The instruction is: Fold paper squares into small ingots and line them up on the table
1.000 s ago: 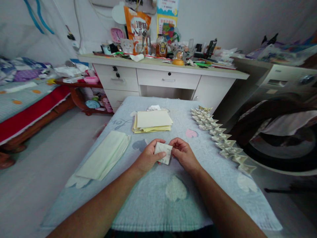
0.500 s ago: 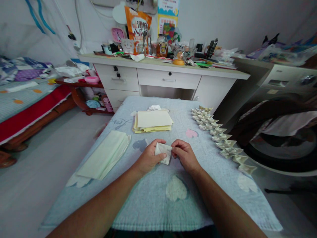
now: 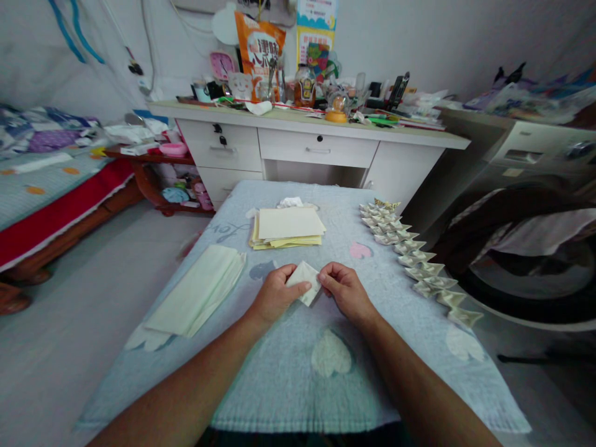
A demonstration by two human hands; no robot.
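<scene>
Between my hands, above the middle of the cloth, is a small folded paper square [image 3: 304,271], tilted so one corner points away from me. My left hand [image 3: 279,290] pinches its left side, thumb on top and fingers beneath. The fingertips of my right hand [image 3: 342,285] are closed on its right corner. Farther off lies a stack of cream and yellow paper sheets [image 3: 291,223]. To the left rests a pile of long pale-green paper [image 3: 193,290]. Several folded paper boats [image 3: 416,257] run in a row along the right side.
A blue cloth [image 3: 298,379] with heart patterns covers the table. Behind it stands a white desk [image 3: 319,149] crowded with jars and packets. A washing machine [image 3: 535,161] is at the right, a bed [image 3: 60,192] at the left. Crumpled white tissue [image 3: 290,202] sits behind the sheet stack.
The folded paper has turned in my hands, its top corner now pointing away from me. Both hands have shifted slightly; the stacks and paper boats stay in place.
</scene>
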